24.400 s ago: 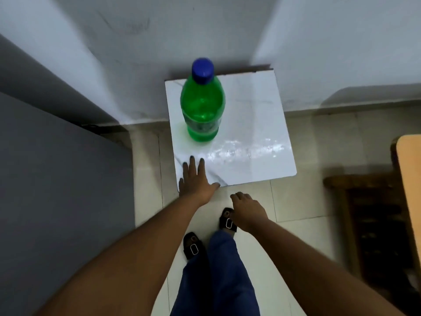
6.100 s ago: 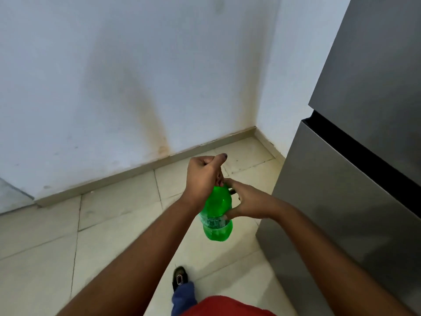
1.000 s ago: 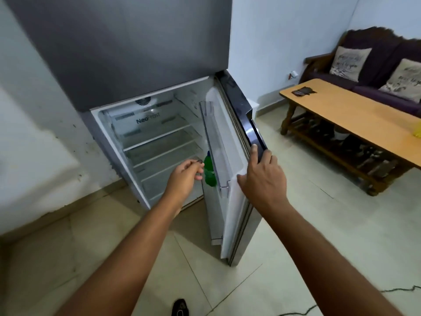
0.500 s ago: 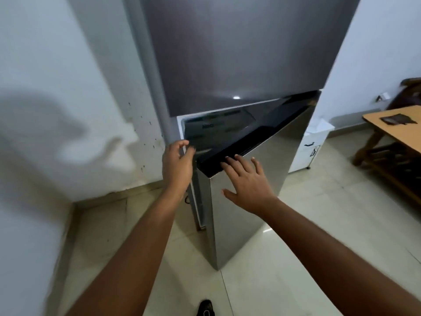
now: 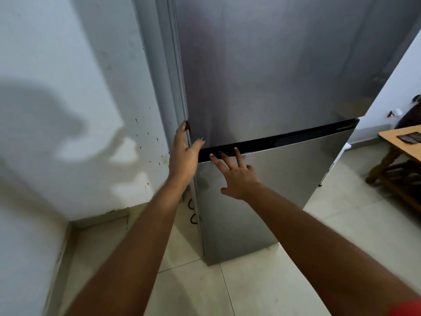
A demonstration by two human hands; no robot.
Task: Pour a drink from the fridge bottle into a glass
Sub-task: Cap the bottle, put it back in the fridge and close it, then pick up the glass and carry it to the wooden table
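Note:
A tall grey fridge [image 5: 273,76] fills the middle of the head view, both its doors closed. My left hand [image 5: 183,153] rests open against the fridge's left edge, at the dark gap between the upper and lower door. My right hand [image 5: 237,173] lies flat with spread fingers on the top left of the lower door [image 5: 262,201]. The green bottle is hidden from view, and no glass shows.
A stained white wall [image 5: 68,110] stands close on the left, meeting the tiled floor [image 5: 227,288]. A wooden coffee table [image 5: 401,142] with a dark flat item on it sits at the right edge. Black cable loops hang beside the fridge's lower left side.
One second ago the lower door was open with the green bottle in its rack. The door has since swung closed under my hands, and both hands now rest on the fridge front.

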